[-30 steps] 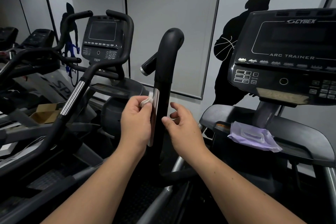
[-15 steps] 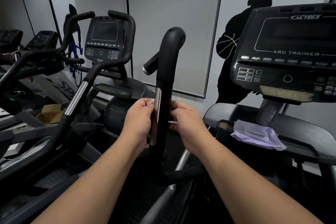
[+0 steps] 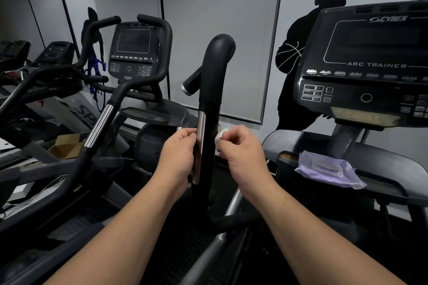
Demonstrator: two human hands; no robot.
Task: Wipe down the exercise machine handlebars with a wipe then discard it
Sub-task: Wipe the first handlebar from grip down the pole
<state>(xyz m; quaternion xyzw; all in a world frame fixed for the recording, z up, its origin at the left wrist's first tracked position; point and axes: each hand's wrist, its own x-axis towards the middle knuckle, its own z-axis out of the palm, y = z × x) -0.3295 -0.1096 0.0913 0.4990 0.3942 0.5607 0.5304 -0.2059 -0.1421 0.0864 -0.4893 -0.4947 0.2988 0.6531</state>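
Handlebar (image 3: 209,146): upright at frame centre, long axis vertical, between the 2 hands.
Right hand (image 3: 240,146): pinches the wipe (image 3: 219,135) against the bar's right side.
Left hand (image 3: 179,152): fingers curled at the steel strip (image 3: 200,136); whether it grips, I cannot tell.

Handlebar (image 3: 209,109) upright at centre, left hand (image 3: 179,152) and right hand (image 3: 243,148) either side, wipes pack (image 3: 328,169) right.

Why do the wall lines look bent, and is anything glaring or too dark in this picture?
Head view: the wide lens bows the wall panel seams near the edges; the metal strip on the upright handlebar catches a soft sheen; the floor is in deep shadow; the right hand and its white wipe are evenly lit.
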